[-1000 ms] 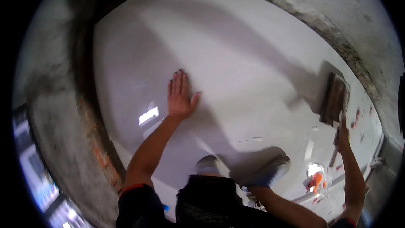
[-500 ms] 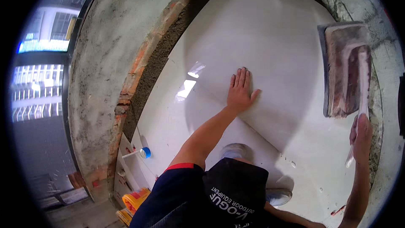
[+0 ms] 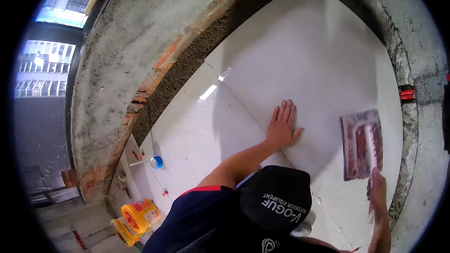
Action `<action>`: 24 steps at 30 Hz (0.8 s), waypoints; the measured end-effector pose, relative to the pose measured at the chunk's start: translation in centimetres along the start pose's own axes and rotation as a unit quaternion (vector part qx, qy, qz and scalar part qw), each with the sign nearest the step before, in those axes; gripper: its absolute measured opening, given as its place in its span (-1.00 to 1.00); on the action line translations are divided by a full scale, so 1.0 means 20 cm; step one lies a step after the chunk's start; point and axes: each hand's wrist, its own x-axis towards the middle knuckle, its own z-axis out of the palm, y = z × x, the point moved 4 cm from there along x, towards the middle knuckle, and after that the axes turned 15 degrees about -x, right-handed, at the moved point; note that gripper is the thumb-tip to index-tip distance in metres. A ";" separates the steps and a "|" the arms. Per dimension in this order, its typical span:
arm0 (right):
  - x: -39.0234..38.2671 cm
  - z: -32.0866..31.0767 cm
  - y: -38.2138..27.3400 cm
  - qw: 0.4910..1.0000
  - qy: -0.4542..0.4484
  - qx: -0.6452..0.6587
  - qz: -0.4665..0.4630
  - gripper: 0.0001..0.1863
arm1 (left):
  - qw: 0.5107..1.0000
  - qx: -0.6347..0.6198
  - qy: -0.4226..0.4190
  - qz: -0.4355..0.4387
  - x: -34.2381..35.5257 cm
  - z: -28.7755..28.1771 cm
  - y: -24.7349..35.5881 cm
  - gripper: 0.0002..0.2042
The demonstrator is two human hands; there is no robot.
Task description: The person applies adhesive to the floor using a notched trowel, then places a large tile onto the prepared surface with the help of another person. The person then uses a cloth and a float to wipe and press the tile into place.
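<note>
My left hand (image 3: pixel 283 124) lies flat with its fingers stretched out on a large glossy off-white floor tile (image 3: pixel 328 61), close to the joint with the neighbouring tile (image 3: pixel 234 122). At the right, my right hand (image 3: pixel 378 193) is wrapped round the long pale handle of a rectangular float (image 3: pixel 351 152) with a worn, reddish-brown back. The float is over the right part of the large tile; whether it touches the surface, I cannot tell.
Rough mortar (image 3: pixel 176 86) shows between the tiles and a broken brick edge (image 3: pixel 159 69) at left. A blue tape roll (image 3: pixel 156 162) and yellow buckets (image 3: pixel 140 215) stand lower left. A red piece (image 3: pixel 407 94) sits in the right-hand concrete border. A black cap (image 3: pixel 276 197) hides some floor.
The float has come down toward the tile and looks smaller, with my right hand still gripping it. My left hand stays flat on the tile. The whole view has shifted.
</note>
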 end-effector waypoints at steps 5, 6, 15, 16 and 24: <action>0.10 -0.02 -0.56 0.959 0.122 0.042 -0.254 -0.47 | 0.999 -0.028 -0.019 -0.012 -0.01 0.00 -0.03 -0.20; 0.13 0.05 -0.57 0.949 0.139 0.086 -0.270 -0.49 | 0.999 -0.036 -0.021 -0.015 0.02 0.00 -0.02 -0.20; 0.19 0.37 0.56 0.974 0.001 -0.223 -0.049 -0.30 | 0.997 -0.078 0.011 -0.001 -0.04 0.04 -0.06 -0.23; 0.16 0.34 0.63 0.980 -0.029 -0.195 -0.038 -0.30 | 0.995 -0.101 0.009 0.004 -0.04 0.03 -0.07 -0.23; -0.01 0.18 -0.30 0.995 -0.005 -0.072 0.073 -0.27 | 0.985 -0.053 0.165 -0.023 0.52 -0.45 -0.79 -0.23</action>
